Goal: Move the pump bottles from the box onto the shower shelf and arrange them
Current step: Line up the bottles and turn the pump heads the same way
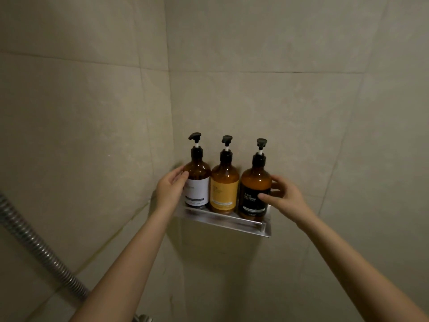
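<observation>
Standing upright in a row on the metal shower shelf (234, 223), three amber pump bottles filled the ledge where two tiled walls (301, 101) met in a corner. The white-labelled bottle (197, 182) was at the left end, the yellow-labelled bottle (224, 189) in the middle, touching or nearly touching its neighbours, and the black-labelled bottle (255, 194), marked as shampoo, at the right end. Each carried a black pump head, the nozzles turned roughly toward the camera. The left hand (170, 188) reached in from below with its fingers spread loosely, its fingertips (184, 174) resting against the left shoulder of the white-labelled bottle rather than wrapped round it. The right hand (284, 194) was likewise loosely spread, its thumb (263, 196) pressed on the black label and the other fingers curved round the right side of that bottle; how firmly it gripped could not be told. Both bare forearms stretched up from the lower edge of the view. A ribbed metal shower hose (39, 247) ran diagonally across the lower left, well apart from the shelf. The box was out of view
</observation>
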